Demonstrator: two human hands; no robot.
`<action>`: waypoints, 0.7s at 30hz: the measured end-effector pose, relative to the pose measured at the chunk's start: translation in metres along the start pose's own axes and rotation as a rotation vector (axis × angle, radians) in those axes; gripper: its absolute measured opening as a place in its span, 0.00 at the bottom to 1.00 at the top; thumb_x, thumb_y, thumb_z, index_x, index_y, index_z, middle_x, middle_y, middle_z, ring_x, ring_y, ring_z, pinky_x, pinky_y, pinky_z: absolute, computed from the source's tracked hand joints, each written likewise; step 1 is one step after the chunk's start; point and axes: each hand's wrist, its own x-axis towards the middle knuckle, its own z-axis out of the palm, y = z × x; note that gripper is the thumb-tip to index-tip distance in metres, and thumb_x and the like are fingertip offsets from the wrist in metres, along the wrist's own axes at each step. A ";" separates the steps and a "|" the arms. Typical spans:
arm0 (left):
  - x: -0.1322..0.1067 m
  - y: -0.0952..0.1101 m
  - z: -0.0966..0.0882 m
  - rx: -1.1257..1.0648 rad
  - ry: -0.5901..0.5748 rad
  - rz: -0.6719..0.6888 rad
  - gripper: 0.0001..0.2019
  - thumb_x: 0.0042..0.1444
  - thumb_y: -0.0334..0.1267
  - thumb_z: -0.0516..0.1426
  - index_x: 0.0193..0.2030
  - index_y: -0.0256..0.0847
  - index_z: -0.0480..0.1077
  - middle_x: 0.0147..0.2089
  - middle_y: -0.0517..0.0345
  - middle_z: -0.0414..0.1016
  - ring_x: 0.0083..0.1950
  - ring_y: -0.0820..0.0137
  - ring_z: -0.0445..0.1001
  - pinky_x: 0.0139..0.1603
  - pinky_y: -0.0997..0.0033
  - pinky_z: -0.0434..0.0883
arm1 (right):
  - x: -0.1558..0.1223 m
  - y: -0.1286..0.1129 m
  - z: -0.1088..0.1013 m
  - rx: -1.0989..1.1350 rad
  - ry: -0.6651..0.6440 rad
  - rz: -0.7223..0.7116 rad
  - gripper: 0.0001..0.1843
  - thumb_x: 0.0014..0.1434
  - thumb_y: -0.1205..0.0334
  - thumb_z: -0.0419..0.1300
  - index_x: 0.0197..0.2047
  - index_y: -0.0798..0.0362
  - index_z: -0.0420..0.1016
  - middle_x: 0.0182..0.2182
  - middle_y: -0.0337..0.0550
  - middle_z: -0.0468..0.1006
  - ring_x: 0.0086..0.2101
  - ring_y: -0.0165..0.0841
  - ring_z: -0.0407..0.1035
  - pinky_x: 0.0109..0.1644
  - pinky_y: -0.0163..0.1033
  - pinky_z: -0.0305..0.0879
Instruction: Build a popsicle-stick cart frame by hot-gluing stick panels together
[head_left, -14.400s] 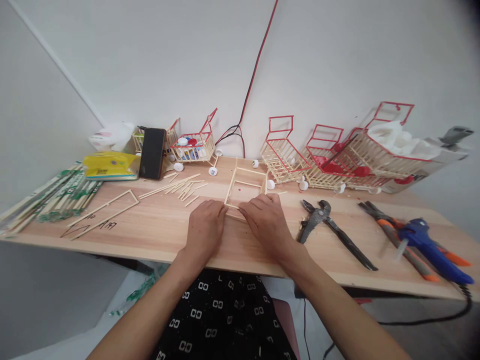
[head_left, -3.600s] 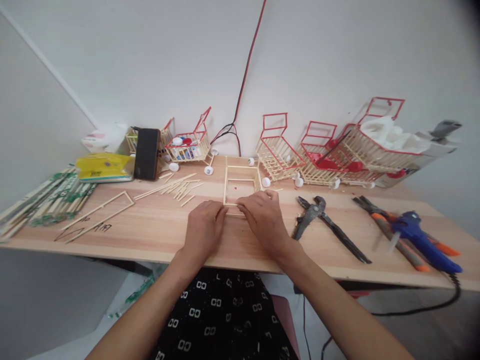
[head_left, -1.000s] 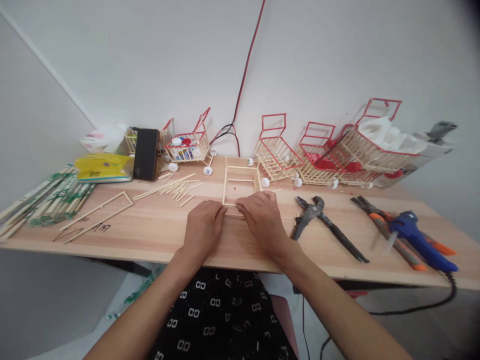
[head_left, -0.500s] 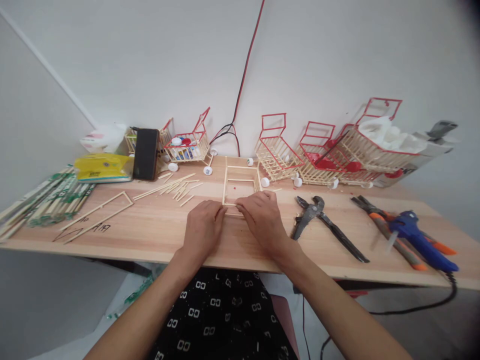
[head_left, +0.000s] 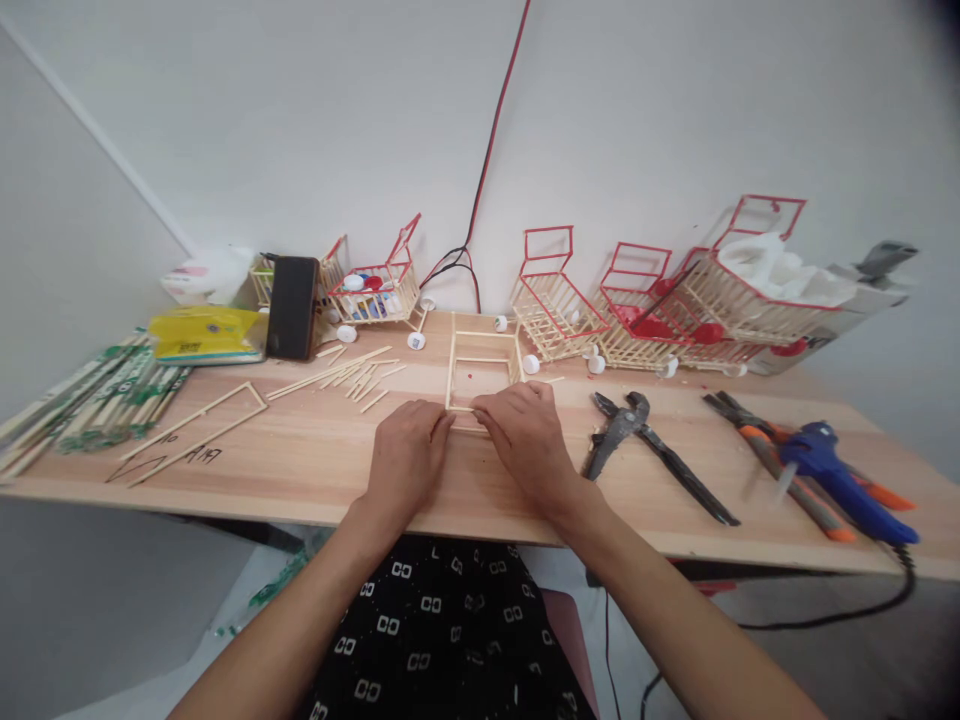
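Observation:
A rectangular frame of thin wooden sticks [head_left: 484, 345] lies flat on the wooden tabletop [head_left: 315, 450], in the middle. My left hand [head_left: 407, 455] and my right hand [head_left: 526, 440] rest side by side at its near edge, fingers curled and pinching the near cross stick of the frame. The fingertips hide the exact grip. The frame's far end reaches toward the wall.
Black pliers [head_left: 645, 445] lie right of my hands, then orange-handled cutters [head_left: 780, 460] and a blue glue gun [head_left: 844, 480]. Stick-built carts with red handles [head_left: 559, 300] line the wall. Loose sticks [head_left: 352, 375], another stick frame [head_left: 199, 425], a black phone [head_left: 291, 308] and packed chopsticks [head_left: 90, 400] sit left.
Over the earlier frames the frame turned slightly to lie square to me. In the last second both hands stay put on its near edge.

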 end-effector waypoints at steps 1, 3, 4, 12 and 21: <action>0.000 0.000 0.000 0.001 0.000 -0.001 0.12 0.61 0.33 0.55 0.25 0.40 0.67 0.26 0.57 0.72 0.30 0.68 0.70 0.33 0.69 0.64 | 0.000 0.000 0.000 -0.001 0.000 0.000 0.10 0.67 0.65 0.52 0.36 0.51 0.74 0.29 0.39 0.78 0.35 0.33 0.65 0.47 0.42 0.51; 0.000 0.000 0.000 -0.003 -0.006 -0.002 0.12 0.61 0.33 0.55 0.25 0.40 0.67 0.26 0.57 0.71 0.31 0.68 0.70 0.33 0.69 0.64 | 0.000 0.000 0.000 0.000 0.001 -0.002 0.10 0.67 0.65 0.52 0.36 0.51 0.74 0.29 0.39 0.78 0.35 0.33 0.65 0.47 0.42 0.51; 0.000 0.000 0.000 -0.008 -0.007 -0.002 0.12 0.61 0.33 0.54 0.25 0.40 0.67 0.26 0.57 0.72 0.31 0.68 0.70 0.33 0.69 0.64 | 0.000 0.000 0.000 0.001 0.003 -0.003 0.10 0.67 0.65 0.52 0.36 0.51 0.74 0.29 0.39 0.78 0.35 0.33 0.66 0.47 0.42 0.51; 0.000 0.000 0.000 -0.022 -0.013 -0.006 0.12 0.61 0.33 0.54 0.26 0.39 0.68 0.27 0.57 0.72 0.31 0.68 0.69 0.33 0.69 0.64 | 0.000 0.001 0.001 0.000 0.004 -0.007 0.11 0.67 0.64 0.52 0.36 0.51 0.74 0.30 0.40 0.78 0.35 0.33 0.66 0.47 0.42 0.51; 0.000 0.000 -0.001 -0.005 -0.024 0.014 0.11 0.62 0.34 0.53 0.27 0.39 0.68 0.28 0.56 0.72 0.33 0.66 0.70 0.35 0.68 0.64 | -0.001 0.002 -0.001 -0.001 -0.026 0.007 0.11 0.67 0.64 0.52 0.36 0.51 0.74 0.30 0.39 0.78 0.35 0.33 0.65 0.47 0.41 0.50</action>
